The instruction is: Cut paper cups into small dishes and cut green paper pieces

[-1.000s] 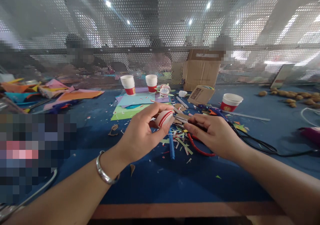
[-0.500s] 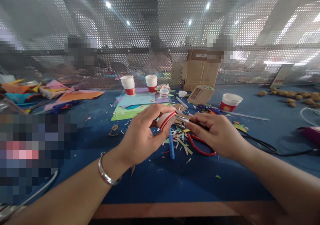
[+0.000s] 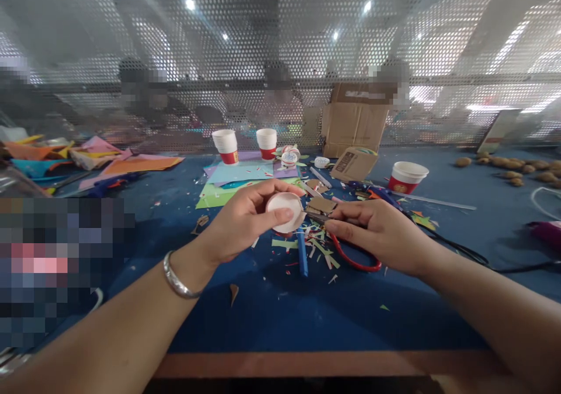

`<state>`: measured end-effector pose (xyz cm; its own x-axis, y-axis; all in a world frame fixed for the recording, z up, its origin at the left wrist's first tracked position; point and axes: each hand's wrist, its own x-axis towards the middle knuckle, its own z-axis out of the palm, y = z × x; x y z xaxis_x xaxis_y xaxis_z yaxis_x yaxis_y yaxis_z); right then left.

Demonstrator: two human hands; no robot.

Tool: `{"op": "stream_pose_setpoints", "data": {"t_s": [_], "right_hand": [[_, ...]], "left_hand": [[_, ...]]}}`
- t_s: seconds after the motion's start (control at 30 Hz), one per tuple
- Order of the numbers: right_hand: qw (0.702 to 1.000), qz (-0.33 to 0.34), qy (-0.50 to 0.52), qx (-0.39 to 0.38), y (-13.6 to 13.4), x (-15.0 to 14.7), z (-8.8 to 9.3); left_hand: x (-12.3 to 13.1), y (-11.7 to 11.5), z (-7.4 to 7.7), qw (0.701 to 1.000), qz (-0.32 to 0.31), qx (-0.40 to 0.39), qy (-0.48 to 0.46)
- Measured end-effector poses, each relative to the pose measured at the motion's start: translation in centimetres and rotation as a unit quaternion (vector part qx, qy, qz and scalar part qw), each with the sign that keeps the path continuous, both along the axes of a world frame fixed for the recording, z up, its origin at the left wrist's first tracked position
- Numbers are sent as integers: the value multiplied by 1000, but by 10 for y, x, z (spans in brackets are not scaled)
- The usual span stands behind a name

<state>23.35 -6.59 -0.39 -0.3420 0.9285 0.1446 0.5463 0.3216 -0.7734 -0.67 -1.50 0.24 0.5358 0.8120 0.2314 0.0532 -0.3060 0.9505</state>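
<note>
Many sheets of paper (image 3: 131, 165) lay in a loose heap at the far left of the table (image 3: 280, 318), well away from the hands, likely pushed aside to leave room. A silver bracelet (image 3: 175, 277) sat on the left wrist.

At the back stood two spare cups (image 3: 225, 147), upside down and apart from each other, with a green sheet (image 3: 219, 195) lying flat in front of them.

The left hand (image 3: 245, 218) was closed around a small cup (image 3: 284, 211), up off the table and in the middle, between both hands. Its thumb pressed on the round white end, which faced the person, maybe so that it could be seen well and would not turn.

Just beside the cup was a bit of brown card (image 3: 321, 205). I could not tell if it touched the cup.

Below, paper scraps (image 3: 319, 251) and a blue stick (image 3: 301, 253) lay where they seemed to have dropped.

The right hand (image 3: 377, 233) gripped scissors (image 3: 350, 258), whose red loop stuck out under the fingers. The tips pointed at the cup, close to it.

Further right stood a box (image 3: 355, 119), a red cup (image 3: 405, 178) with its open end up, a black cord (image 3: 460, 253) and some nuts (image 3: 517, 169) near the edge.
</note>
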Motion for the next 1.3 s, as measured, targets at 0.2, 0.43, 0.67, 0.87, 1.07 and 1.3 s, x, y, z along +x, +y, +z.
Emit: {"op": "stream_pose_setpoints", "data": {"t_s": [0.2, 0.43, 0.67, 0.87, 1.07, 1.3], "right_hand": [[998, 14, 46, -40, 2, 1, 3], [996, 19, 75, -45, 1, 2, 3], [1000, -13, 7, 12, -1, -2, 2], [994, -43, -37, 90, -4, -3, 5], [992, -31, -66, 102, -3, -5, 1], [991, -35, -75, 108, -4, -6, 0]], "left_hand": [[2, -2, 0, 992, -13, -118, -48], [3, -2, -2, 994, 3, -88, -64], [4, -5, 0, 991, 93, 90, 20], [3, -12, 3, 967, 143, 180, 111], [6, -17, 6, 958, 126, 206, 154], [9, -18, 7, 945, 132, 244, 173]]}}
